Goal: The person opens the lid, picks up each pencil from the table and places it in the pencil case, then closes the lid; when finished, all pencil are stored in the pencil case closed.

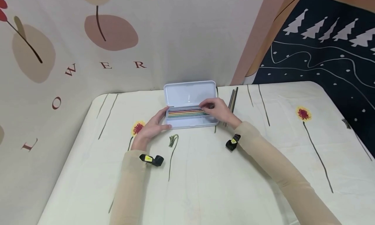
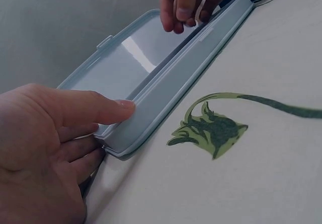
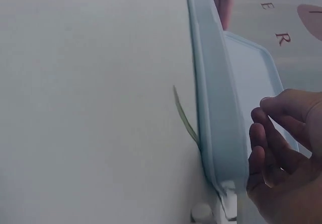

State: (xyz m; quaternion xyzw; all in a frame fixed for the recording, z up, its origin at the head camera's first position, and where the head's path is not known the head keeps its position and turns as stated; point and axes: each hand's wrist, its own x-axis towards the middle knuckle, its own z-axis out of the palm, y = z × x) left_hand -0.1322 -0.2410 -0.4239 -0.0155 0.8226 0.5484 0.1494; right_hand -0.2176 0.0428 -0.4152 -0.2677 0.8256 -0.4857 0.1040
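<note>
So our left hand (image 1: 152, 126) has thumb and fingers gripping the open case (image 1: 187, 122) at its left end. Our right hand (image 1: 219, 109) has curled fingers, tips close together; can't tell if they've caught anything. Dark sticks (image 1: 235, 99) lie on the counter (image 1: 193, 186) beside the case. Coloured pencils (image 1: 184, 113) sit inside it, right ends hidden under our right fingers.

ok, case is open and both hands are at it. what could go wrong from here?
1. The right hand is over the right ends of the coloured pencils; a brush could knock the row out of line.
2. Loose slender sticks lie right beside the right wrist; pulling back could roll them.
3. The left hand grips only the left end of the case, so a push at the other end might swivel it.
</note>
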